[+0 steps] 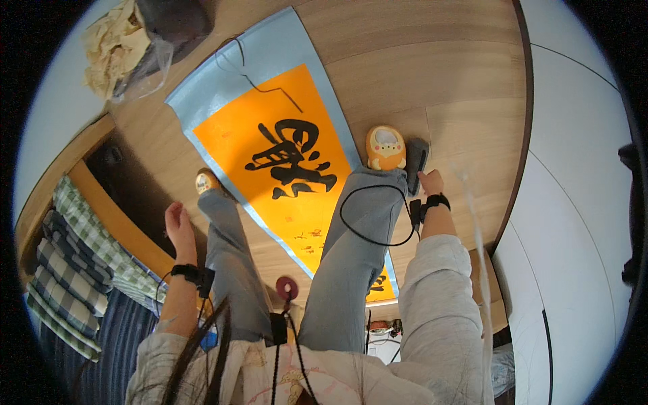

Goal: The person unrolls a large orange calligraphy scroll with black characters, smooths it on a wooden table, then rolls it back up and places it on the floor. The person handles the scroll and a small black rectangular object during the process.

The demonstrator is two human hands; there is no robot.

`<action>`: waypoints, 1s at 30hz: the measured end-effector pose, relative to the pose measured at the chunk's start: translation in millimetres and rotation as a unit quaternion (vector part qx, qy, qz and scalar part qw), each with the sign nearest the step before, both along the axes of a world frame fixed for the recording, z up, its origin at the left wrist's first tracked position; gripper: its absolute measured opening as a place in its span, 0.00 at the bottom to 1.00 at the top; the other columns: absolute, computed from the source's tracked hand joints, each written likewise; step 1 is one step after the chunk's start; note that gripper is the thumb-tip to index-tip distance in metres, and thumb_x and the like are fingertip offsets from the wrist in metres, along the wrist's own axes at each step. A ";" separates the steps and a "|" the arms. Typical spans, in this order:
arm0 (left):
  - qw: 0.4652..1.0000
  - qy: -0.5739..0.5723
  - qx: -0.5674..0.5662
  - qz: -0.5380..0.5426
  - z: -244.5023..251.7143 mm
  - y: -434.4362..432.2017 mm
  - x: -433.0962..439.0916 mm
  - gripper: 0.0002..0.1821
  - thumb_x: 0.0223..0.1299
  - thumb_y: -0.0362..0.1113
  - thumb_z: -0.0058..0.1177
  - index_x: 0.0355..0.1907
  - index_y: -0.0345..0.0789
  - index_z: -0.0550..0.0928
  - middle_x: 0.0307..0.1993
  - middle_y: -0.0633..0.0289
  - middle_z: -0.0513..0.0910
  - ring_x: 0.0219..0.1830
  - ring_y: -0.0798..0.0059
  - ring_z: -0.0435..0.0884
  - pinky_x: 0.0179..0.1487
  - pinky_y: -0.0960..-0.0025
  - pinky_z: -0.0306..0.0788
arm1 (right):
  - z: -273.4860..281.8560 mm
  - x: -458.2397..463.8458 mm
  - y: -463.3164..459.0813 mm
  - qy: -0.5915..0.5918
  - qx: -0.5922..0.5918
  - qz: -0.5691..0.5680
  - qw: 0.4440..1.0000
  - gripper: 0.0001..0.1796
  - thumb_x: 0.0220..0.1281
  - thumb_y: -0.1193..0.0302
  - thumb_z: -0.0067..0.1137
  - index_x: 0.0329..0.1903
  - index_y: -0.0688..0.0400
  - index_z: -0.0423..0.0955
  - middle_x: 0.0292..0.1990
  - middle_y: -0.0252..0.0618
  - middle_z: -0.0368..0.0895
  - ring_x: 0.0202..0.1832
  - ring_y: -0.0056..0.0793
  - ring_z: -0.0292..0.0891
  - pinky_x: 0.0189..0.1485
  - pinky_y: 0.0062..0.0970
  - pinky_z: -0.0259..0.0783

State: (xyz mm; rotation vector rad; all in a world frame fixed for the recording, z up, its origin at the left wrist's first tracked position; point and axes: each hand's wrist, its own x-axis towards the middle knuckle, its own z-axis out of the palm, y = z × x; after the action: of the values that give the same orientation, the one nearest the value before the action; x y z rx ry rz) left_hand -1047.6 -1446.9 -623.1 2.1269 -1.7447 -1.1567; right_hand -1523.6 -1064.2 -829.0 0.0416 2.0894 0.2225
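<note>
A hanging scroll with an orange panel, light blue border and large black brush characters lies on the floor between and under my legs. My left hand is to the left of my left leg, loosely curled, with nothing visible in it. Beyond my right knee, my right hand has its fingers bent. Its fingertips overlap the edge of a dark grey oblong object beside my right slipper; whether they touch or grip it, I cannot tell. A thin dark cord lies across the scroll's far end.
White cabinet doors line the right side. Crumpled yellowish paper and clear plastic lie at the far left near a dark box. A wood-framed bed with folded checked cloths is on the left. A black cable loop hangs from my right wrist.
</note>
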 end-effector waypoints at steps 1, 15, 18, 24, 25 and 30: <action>1.000 -0.015 -0.012 0.014 -9.2 2.6 1.4 0.12 0.59 0.27 0.45 0.47 0.32 0.71 0.43 0.62 0.74 0.46 0.75 0.72 0.52 0.75 0.64 | -12.0 3.0 -1.0 0.002 0.014 0.005 1.000 0.32 0.48 0.56 0.59 0.48 0.70 0.64 0.36 0.60 0.76 0.40 0.49 0.75 0.42 0.40 0.71; 0.990 -0.091 0.051 0.099 -18.0 26.6 37.8 0.13 0.59 0.27 0.44 0.48 0.33 0.71 0.43 0.64 0.73 0.46 0.75 0.71 0.51 0.74 0.64 | 20.3 -31.7 -91.9 0.103 -0.023 0.268 0.958 0.12 0.63 0.67 0.43 0.38 0.61 0.72 0.33 0.47 0.80 0.37 0.45 0.77 0.38 0.41 0.73; 0.984 0.005 0.074 0.162 -19.5 13.7 52.6 0.13 0.60 0.27 0.44 0.48 0.34 0.71 0.45 0.63 0.73 0.48 0.74 0.71 0.53 0.72 0.65 | 49.2 -42.4 -175.4 0.109 -0.164 0.357 0.913 0.12 0.59 0.65 0.47 0.31 0.61 0.73 0.29 0.50 0.79 0.33 0.49 0.76 0.34 0.41 0.72; 0.981 -0.078 0.111 0.137 -12.7 6.0 94.9 0.13 0.58 0.28 0.46 0.47 0.33 0.71 0.45 0.63 0.73 0.48 0.75 0.71 0.52 0.73 0.65 | 49.4 63.0 -387.0 0.034 -0.252 0.442 0.861 0.13 0.60 0.66 0.44 0.31 0.61 0.76 0.31 0.51 0.79 0.34 0.49 0.76 0.35 0.41 0.73; 0.982 -0.091 0.112 0.123 -10.8 7.1 102.1 0.14 0.57 0.28 0.46 0.47 0.33 0.71 0.44 0.62 0.73 0.46 0.75 0.71 0.50 0.74 0.66 | 44.9 87.6 -418.6 0.014 -0.267 0.449 0.852 0.14 0.60 0.66 0.44 0.31 0.62 0.76 0.32 0.52 0.79 0.35 0.48 0.76 0.35 0.41 0.73; 0.978 -0.122 0.141 0.098 4.0 -10.6 159.0 0.14 0.56 0.30 0.48 0.47 0.34 0.72 0.41 0.63 0.76 0.41 0.77 0.72 0.46 0.76 0.66 | 17.6 204.3 -543.8 -0.069 -0.231 0.483 0.842 0.18 0.59 0.60 0.46 0.38 0.63 0.75 0.39 0.52 0.78 0.42 0.50 0.74 0.42 0.43 0.71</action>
State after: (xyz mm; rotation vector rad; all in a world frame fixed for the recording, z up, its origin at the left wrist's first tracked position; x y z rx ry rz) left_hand -888.6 -1457.5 -619.2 2.6402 -1.4842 -1.1913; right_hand -1319.2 -1608.0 -811.4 -1.3011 1.7951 0.2949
